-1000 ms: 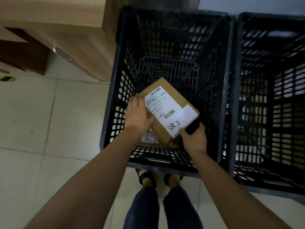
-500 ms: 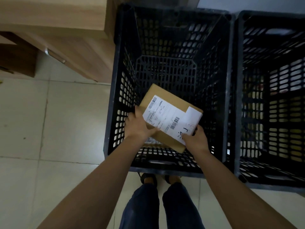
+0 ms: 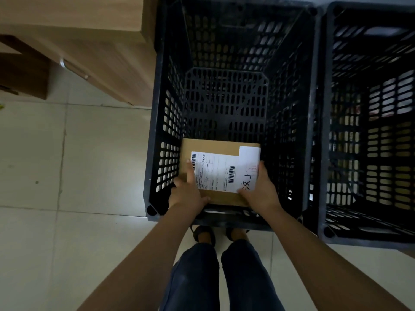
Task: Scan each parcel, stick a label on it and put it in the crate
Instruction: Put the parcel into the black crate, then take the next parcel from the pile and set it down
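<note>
A brown cardboard parcel (image 3: pixel 211 147) with a white shipping label (image 3: pixel 215 171) lies flat low inside the black slotted crate (image 3: pixel 157 122), against its near wall. My left hand (image 3: pixel 187 194) grips the parcel's near left corner, with one finger lying on the label's left edge. At the near right corner my right hand (image 3: pixel 260 191) holds the parcel, thumb on the label beside some handwritten marks. The parcel's near edge is partly hidden by both hands.
A second black crate (image 3: pixel 368 122) stands right beside the first, on its right. A wooden cabinet (image 3: pixel 94 41) with a metal handle is at the upper left. Pale floor tiles (image 3: pixel 67 176) lie to the left; my legs and feet are just below the crate.
The parcel went from tilted and turned to lying square and lower in the crate, closer to its near wall. Both hands followed it down, still holding its near corners.
</note>
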